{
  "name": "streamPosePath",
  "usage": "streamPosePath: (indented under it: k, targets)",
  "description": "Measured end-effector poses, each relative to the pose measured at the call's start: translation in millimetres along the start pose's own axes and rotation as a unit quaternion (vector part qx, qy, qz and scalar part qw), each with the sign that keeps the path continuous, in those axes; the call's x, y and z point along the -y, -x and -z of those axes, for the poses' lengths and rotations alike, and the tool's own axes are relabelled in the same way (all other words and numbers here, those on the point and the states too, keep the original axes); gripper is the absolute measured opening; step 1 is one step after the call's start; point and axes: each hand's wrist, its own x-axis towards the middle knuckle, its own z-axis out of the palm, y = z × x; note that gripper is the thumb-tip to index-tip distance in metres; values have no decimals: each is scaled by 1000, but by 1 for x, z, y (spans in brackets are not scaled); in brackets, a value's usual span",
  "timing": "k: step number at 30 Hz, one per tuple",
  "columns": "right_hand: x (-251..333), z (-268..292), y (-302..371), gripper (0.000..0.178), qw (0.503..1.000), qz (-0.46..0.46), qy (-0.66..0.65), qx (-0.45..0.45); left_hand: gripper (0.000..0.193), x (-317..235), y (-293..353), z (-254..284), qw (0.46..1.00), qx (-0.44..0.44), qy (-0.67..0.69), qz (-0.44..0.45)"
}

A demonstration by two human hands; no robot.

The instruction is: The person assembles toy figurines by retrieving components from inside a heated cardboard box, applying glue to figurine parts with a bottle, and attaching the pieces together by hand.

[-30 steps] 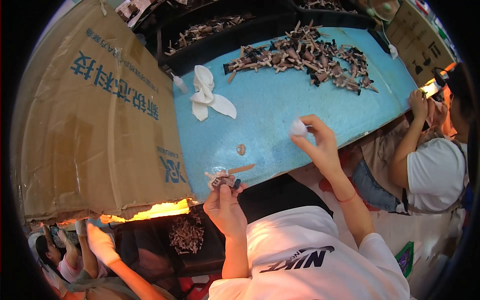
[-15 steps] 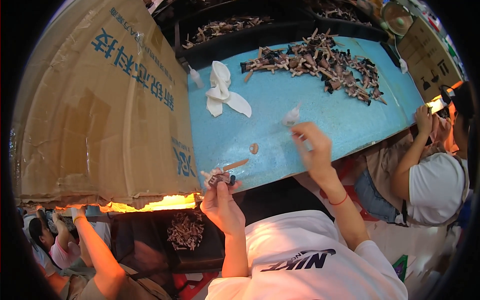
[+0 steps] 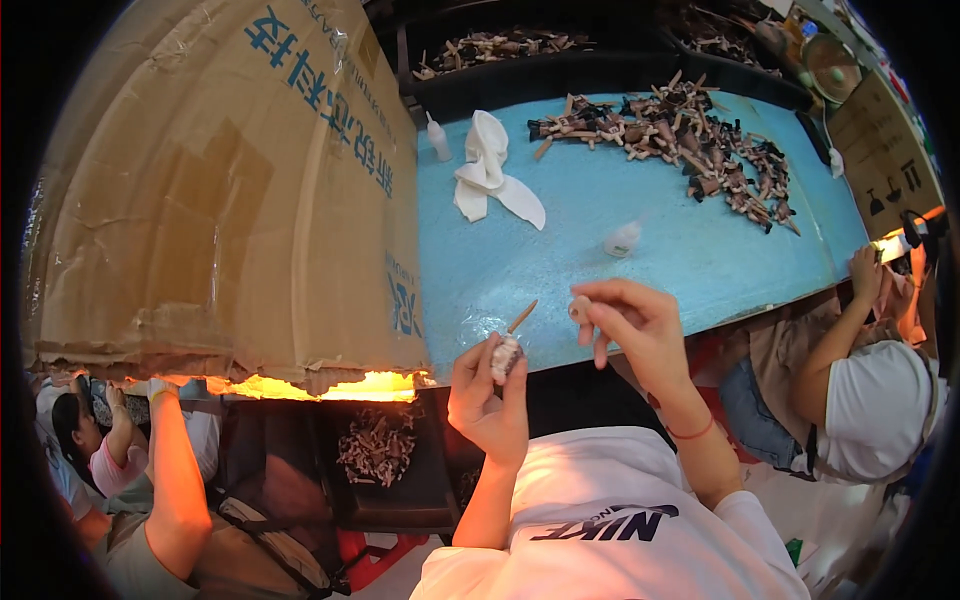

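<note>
My left hand (image 3: 488, 400) pinches a small figurine (image 3: 507, 358) with a pale knobbly part and a dark brown body. A thin tan stick (image 3: 522, 316) points up and away from it. To the right, just above the table's near edge, my right hand (image 3: 640, 330) holds a small round tan piece (image 3: 578, 309) between thumb and fingertips, a short gap from the figurine. Beyond that hand a small translucent squeeze bottle (image 3: 622, 238) stands on the blue tabletop (image 3: 530, 265).
A large cardboard box (image 3: 220, 220) walls off the left side. Near it are a white cloth (image 3: 487, 165) and another squeeze bottle (image 3: 438, 138). Similar figurines (image 3: 660, 135) lie heaped farther back, before black trays (image 3: 520, 82). A co-worker (image 3: 860, 360) sits at the right.
The round tan piece has gone from the tabletop into my right hand, which has moved away from the bottle. My left hand has turned the figurine, so its stick points up.
</note>
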Motion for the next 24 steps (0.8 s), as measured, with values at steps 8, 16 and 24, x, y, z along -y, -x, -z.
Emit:
streamPosePath:
  k: [8, 16, 24]
  targets:
    - [23, -7, 30, 21, 982, -72, -143, 100, 34, -4, 3, -8, 986, 20, -76, -150]
    - [14, -11, 33, 17, 979, -70, -165, 97, 41, -2, 4, -4, 974, 26, -99, -201]
    - [7, -13, 32, 14, 977, -96, -169, 92, 42, -7, 2, -4, 972, 26, -103, -208]
